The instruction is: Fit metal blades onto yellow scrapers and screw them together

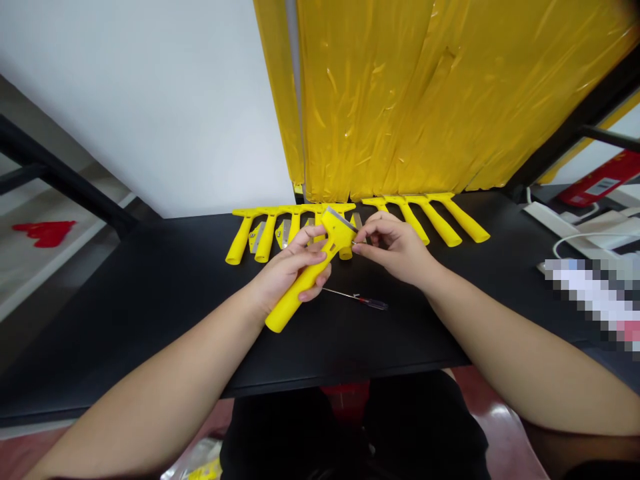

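Head camera looks down on a black worktop (pixel 150 313), with the left hand (pixel 287 267) clenched around the handle of a yellow plastic scraper (pixel 305 277). This scraper's long axis runs diagonally: its butt end points toward the person and down to the left, while its head, edged with a grey metal blade (pixel 340 219), points up and to the right. The right hand (pixel 395 248) sits just beside the blade, its fingertips (pixel 363 245) pinched together, apparently on something thin, though that detail is too small to be sure of. Beyond the hands lie about eight more yellow scrapers (pixel 443 221), handles toward the person, in two groups of roughly four, partly hidden by the hands. Among the left group sit at least three loose grey blades (pixel 257 237). Just below the right hand, one small screwdriver (pixel 363 299) with a red-and-dark handle lies on the worktop, its thin shaft pointing toward the left hand.
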A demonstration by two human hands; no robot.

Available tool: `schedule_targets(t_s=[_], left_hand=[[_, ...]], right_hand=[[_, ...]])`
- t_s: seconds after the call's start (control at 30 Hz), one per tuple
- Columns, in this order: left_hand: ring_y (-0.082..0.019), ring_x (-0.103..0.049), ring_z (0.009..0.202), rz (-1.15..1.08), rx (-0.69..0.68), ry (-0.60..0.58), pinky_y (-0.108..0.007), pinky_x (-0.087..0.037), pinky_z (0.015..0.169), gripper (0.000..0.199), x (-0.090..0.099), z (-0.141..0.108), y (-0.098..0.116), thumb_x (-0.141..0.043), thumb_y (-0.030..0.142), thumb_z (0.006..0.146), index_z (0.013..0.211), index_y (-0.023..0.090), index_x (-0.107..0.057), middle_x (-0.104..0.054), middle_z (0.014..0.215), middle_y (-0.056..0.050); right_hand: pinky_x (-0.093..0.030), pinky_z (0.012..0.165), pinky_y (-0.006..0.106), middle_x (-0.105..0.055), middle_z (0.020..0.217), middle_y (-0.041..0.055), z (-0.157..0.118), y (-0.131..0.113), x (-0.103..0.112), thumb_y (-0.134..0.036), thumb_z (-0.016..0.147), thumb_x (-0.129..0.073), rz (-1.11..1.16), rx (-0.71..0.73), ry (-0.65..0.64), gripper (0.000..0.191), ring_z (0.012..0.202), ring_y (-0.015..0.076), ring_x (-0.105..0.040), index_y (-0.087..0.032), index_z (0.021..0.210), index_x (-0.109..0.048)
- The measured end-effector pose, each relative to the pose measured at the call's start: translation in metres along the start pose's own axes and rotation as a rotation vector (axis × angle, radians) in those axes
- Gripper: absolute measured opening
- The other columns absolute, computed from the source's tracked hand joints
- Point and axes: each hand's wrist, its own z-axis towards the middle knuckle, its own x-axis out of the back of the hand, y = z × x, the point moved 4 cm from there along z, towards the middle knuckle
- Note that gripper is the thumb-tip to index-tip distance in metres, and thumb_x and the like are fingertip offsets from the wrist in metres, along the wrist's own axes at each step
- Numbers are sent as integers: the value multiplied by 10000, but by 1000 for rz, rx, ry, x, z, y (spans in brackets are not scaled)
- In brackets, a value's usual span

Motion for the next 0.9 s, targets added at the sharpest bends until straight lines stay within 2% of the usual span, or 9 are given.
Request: schedule_targets(t_s=[0.2, 0.3, 0.37, 0.47, 0.6, 0.73, 0.9], left_hand=[[-54, -605, 605, 74, -64, -76, -129, -384, 342, 344, -6, -3, -2, -629, 206, 962, 1219, 332, -438, -558, 1214, -6], [-54, -597, 597, 27, -51, -87, -119, -372, 336, 342, -7, -5, -1, -632, 199, 962, 1215, 330, -443, -568, 1170, 2], [-59, -593, 585, -22, -23, -102, -113, -357, 330, 357, -7, -5, -1, -650, 196, 949, 1213, 327, -448, -575, 1107, 9], [-61, -581, 551, -91, 37, -122, -111, -344, 323, 391, -6, -4, -2, -687, 186, 916, 1194, 317, -447, -587, 1039, 16], [-65, -576, 525, -149, 71, -124, -116, -334, 310, 393, -4, -4, -3, -687, 156, 897, 1169, 299, -443, -625, 1062, 3], [-76, -583, 522, -188, 92, -121, -116, -329, 306, 400, -2, -3, -3, -686, 140, 893, 1174, 299, -450, -638, 1024, 3], [-81, -586, 511, -205, 95, -113, -122, -318, 298, 439, 2, 0, -5, -711, 150, 875, 1190, 309, -450, -648, 1017, 2]], right_hand=[[-441, 655, 341, -532, 948, 18, 2, 8, 0, -471, 808, -906, 61, -82, -34, 317, 737, 157, -453, -241, 861, -695], [-472, 664, 322, -512, 860, -28, 1, 12, -1, -418, 737, -966, 224, -175, -62, 436, 705, 139, -462, -254, 903, -598], [-518, 708, 311, -549, 877, -38, 1, 14, -3, -374, 709, -985, 369, -232, -109, 494, 751, 136, -533, -259, 935, -560], [-574, 757, 303, -643, 952, -23, -1, 14, -8, -327, 710, -978, 523, -307, -215, 476, 840, 143, -630, -245, 967, -585], [-608, 786, 299, -711, 904, -11, -4, 16, -12, -284, 706, -980, 605, -412, -287, 402, 809, 133, -677, -208, 920, -647], [-620, 780, 288, -720, 912, -10, -5, 15, -13, -261, 711, -978, 641, -418, -268, 384, 808, 127, -679, -206, 922, -663], [-620, 722, 269, -666, 895, -44, -3, 10, -12, -219, 738, -960, 673, -310, -219, 442, 820, 126, -642, -250, 1009, -612]])
